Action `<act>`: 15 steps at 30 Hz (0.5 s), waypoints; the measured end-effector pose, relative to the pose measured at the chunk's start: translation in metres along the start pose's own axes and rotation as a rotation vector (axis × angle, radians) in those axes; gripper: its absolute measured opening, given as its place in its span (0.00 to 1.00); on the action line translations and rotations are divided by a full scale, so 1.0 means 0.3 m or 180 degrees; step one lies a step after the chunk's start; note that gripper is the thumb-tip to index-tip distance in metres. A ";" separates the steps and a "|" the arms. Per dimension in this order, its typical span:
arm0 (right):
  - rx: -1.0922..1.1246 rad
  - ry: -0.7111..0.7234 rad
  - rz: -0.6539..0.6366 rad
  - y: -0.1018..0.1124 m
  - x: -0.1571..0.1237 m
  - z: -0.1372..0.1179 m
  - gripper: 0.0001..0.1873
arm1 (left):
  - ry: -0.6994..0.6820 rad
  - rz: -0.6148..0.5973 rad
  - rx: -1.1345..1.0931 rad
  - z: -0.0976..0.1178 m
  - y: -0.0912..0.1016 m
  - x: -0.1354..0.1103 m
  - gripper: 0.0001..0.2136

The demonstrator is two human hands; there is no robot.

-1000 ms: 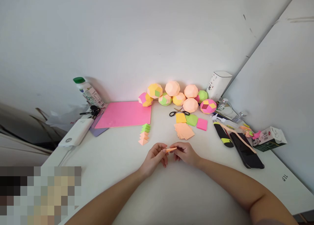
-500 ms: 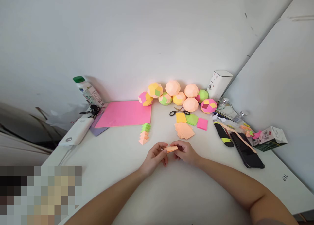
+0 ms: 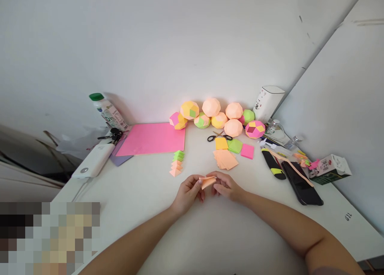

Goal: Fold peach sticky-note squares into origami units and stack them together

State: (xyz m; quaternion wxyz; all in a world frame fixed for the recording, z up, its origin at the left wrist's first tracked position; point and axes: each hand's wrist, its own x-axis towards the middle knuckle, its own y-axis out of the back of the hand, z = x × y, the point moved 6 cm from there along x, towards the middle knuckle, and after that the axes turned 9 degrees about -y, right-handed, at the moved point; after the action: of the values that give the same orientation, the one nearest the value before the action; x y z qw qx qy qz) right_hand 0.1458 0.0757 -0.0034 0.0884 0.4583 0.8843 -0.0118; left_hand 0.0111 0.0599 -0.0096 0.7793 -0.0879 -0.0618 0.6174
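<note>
Over the counter (image 3: 135, 199), the left hand (image 3: 186, 194) pinched a folded peach paper (image 3: 208, 183); the right hand (image 3: 228, 186) had bent fingers against its right end, their grip unclear. Peach sheets (image 3: 227, 159) lay farther back, right of folded pieces (image 3: 177, 164).

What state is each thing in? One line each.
Peach paper: folded, held up
Left hand: pinching the peach paper
Right hand: at the paper's right end, grip unclear
Peach sheets: fanned out
Folded pieces: overlapping in a row
Paper balls: assembled, clustered
Scissors: blades apart
Phone: screen dark
Bottle: capped
</note>
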 end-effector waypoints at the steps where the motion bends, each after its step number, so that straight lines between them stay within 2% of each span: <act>1: -0.0044 -0.0039 0.0059 0.002 0.002 0.005 0.16 | -0.0003 -0.0022 0.0009 0.001 -0.001 -0.001 0.16; 5: -0.0181 -0.0050 0.0181 0.003 0.008 0.008 0.12 | 0.0099 -0.0059 0.0036 -0.001 -0.003 -0.003 0.16; 11: -0.0032 -0.0077 0.0198 0.004 0.002 0.007 0.13 | 0.0252 -0.0007 0.0007 -0.011 0.000 -0.005 0.17; 15: 0.0245 0.0215 0.0284 0.011 -0.007 -0.008 0.09 | 0.0272 0.0026 0.0167 -0.002 0.000 -0.004 0.17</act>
State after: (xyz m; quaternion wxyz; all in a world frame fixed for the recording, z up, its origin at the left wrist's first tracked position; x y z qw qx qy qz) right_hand 0.1493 0.0762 -0.0006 0.0413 0.5004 0.8644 -0.0263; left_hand 0.0107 0.0586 -0.0101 0.7808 -0.0940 -0.0119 0.6176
